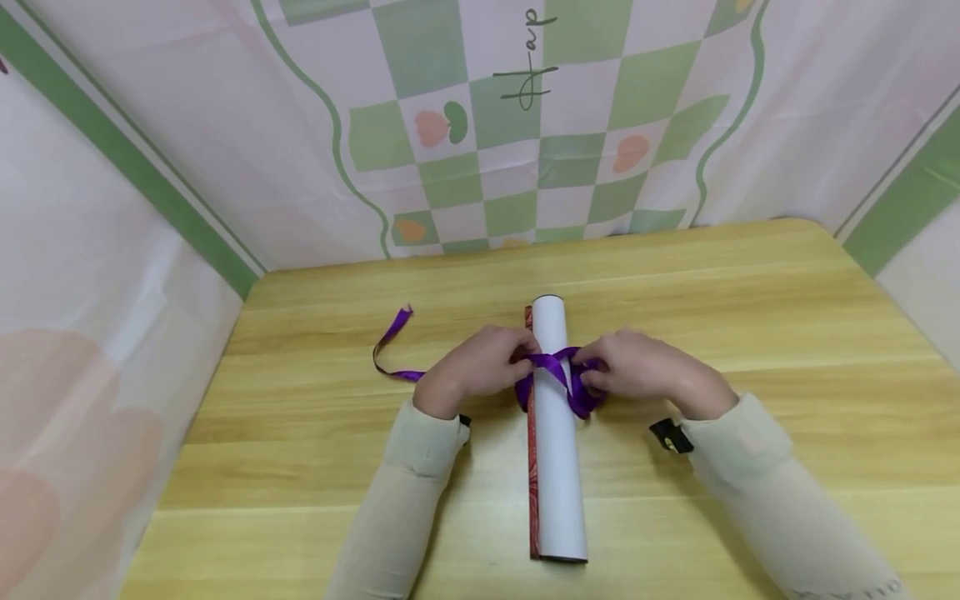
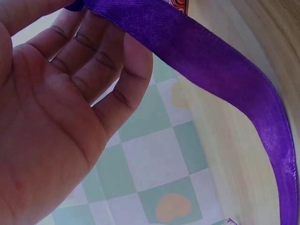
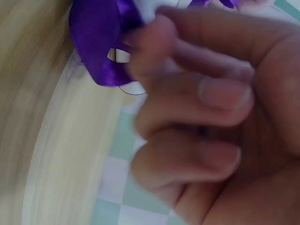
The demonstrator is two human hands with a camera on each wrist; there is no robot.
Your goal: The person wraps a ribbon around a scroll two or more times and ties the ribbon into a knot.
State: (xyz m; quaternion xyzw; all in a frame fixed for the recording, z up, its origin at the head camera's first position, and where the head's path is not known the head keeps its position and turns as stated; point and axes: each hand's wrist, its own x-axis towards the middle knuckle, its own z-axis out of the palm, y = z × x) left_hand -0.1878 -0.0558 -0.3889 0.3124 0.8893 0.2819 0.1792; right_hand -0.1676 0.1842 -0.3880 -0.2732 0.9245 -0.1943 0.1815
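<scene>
A white paper roll [image 1: 557, 467] with a red patterned strip [image 1: 533, 492] along its left side lies lengthwise on the table. Around its upper half loops a purple ribbon [image 1: 552, 364], bunched at the right. My left hand [image 1: 487, 360] pinches the ribbon at the roll's left side; in the left wrist view a ribbon length [image 2: 201, 56] runs across the fingers. On the other side my right hand [image 1: 637, 364] has its fingers curled at the ribbon loops. In the right wrist view those fingers [image 3: 187, 98] are partly blurred, beside the ribbon [image 3: 96, 40].
The ribbon's loose tail [image 1: 386, 342] trails over the wooden table [image 1: 300, 467] to the left of my left hand. A checked green and white cloth [image 1: 510, 167] hangs behind the table's far edge. Black straps [image 1: 670, 436] show at the wrists.
</scene>
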